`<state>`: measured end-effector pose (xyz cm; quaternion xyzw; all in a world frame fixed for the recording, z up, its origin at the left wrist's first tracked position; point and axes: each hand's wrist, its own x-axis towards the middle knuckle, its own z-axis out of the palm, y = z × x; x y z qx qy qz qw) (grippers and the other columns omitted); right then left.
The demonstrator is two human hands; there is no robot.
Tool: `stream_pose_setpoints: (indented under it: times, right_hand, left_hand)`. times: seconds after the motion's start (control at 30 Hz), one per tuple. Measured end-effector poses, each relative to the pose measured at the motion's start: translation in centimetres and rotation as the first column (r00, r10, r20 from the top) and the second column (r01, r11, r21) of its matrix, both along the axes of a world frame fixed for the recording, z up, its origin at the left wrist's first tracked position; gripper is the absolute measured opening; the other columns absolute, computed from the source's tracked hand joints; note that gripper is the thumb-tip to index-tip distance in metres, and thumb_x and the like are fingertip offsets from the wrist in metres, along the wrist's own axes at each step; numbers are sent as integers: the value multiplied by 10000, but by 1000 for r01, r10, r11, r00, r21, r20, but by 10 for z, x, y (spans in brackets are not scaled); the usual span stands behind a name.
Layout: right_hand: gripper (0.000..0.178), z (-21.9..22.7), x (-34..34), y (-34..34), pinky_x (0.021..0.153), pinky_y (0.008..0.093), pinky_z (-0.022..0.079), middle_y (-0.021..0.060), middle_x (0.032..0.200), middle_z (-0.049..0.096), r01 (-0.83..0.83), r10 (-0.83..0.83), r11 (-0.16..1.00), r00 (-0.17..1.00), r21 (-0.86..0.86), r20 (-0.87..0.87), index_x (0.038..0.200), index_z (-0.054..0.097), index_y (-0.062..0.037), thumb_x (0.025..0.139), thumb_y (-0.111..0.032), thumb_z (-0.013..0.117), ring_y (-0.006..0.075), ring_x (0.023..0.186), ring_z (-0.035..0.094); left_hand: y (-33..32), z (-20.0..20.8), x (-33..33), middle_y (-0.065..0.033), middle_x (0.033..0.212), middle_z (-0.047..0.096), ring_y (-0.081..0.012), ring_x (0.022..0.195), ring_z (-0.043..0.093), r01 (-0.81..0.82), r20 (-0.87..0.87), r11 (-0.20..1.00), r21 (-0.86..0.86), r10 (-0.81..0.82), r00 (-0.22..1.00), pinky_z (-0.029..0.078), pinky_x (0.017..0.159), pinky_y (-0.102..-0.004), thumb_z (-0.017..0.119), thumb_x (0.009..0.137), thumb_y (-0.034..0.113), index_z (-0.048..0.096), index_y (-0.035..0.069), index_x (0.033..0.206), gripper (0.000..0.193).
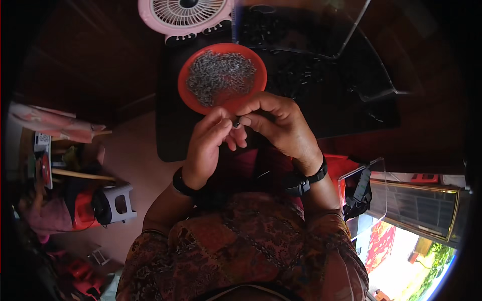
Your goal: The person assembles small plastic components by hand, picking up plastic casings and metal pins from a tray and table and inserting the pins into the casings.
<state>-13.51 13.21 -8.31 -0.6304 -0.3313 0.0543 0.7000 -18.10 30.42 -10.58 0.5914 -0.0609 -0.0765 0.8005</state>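
Observation:
Both of my hands meet just in front of a red-orange plastic bowl point(262, 75) filled with many small silvery metal pieces point(221, 70), thin like screws or pins. My left hand point(203, 148) is closed, pinching a small black piece point(236, 123) between thumb and fingertips. My right hand point(286, 128) comes in from the other side, thumb and index finger drawn together at the same black piece. Whether the right fingertips also hold a tiny metal piece is too small to make out.
A pink fan point(187, 15) stands behind the bowl on the dark table point(173, 125). Many small black parts point(301, 72) lie spread to the right, beside a clear-edged panel point(351, 37). At left, another person point(52, 213) sits near a grey stool point(118, 203).

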Motion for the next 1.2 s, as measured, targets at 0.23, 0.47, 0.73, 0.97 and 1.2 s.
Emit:
stream_pose_setpoints:
  times: [0.23, 0.47, 0.73, 0.97, 1.2]
  right_hand:
    - [139, -15, 4, 12, 610, 257, 510, 71, 893, 615, 28, -29, 999, 999, 35, 15, 977, 636, 25, 843, 58, 639, 120, 675, 626]
    - [292, -11, 1, 17, 716, 265, 526, 62, 940, 604, 76, -76, 997, 996, 2, 50, 1006, 653, -8, 739, 97, 710, 126, 791, 616]
    - [347, -13, 4, 22, 710, 288, 515, 59, 916, 626, 165, -150, 985, 962, -46, 228, 997, 691, -49, 671, 45, 765, 157, 792, 608]
    - [346, -9, 0, 22, 709, 322, 516, 49, 906, 643, 279, -201, 949, 894, -148, 400, 986, 702, -84, 656, -8, 775, 206, 810, 620]
    - [266, -4, 6, 18, 736, 337, 513, 58, 873, 656, 304, -159, 927, 850, -221, 502, 915, 701, -78, 664, -16, 761, 243, 822, 630]
  left_hand:
    - [5, -9, 3, -64, 817, 602, -141, 705, 590, 49, 14, 983, -179, -47, 999, 433, 624, -243, 464, 963, 263, 532, 38, 989, 236]
    - [4, -14, 4, -45, 867, 573, -129, 754, 572, -30, 86, 979, -204, 49, 995, 433, 685, -248, 483, 972, 232, 523, 23, 962, 213]
    - [5, -17, 5, -29, 901, 567, -100, 782, 543, -73, 93, 979, -190, 92, 991, 434, 706, -246, 497, 962, 216, 531, 25, 944, 195]
    - [8, -23, 3, -17, 875, 568, -92, 750, 541, -58, 15, 953, -298, 65, 998, 425, 687, -235, 518, 941, 198, 538, 37, 918, 164]
    - [15, -27, 0, -18, 820, 568, -106, 743, 558, -70, 66, 987, -143, 80, 995, 432, 694, -244, 492, 957, 210, 540, 34, 919, 187]
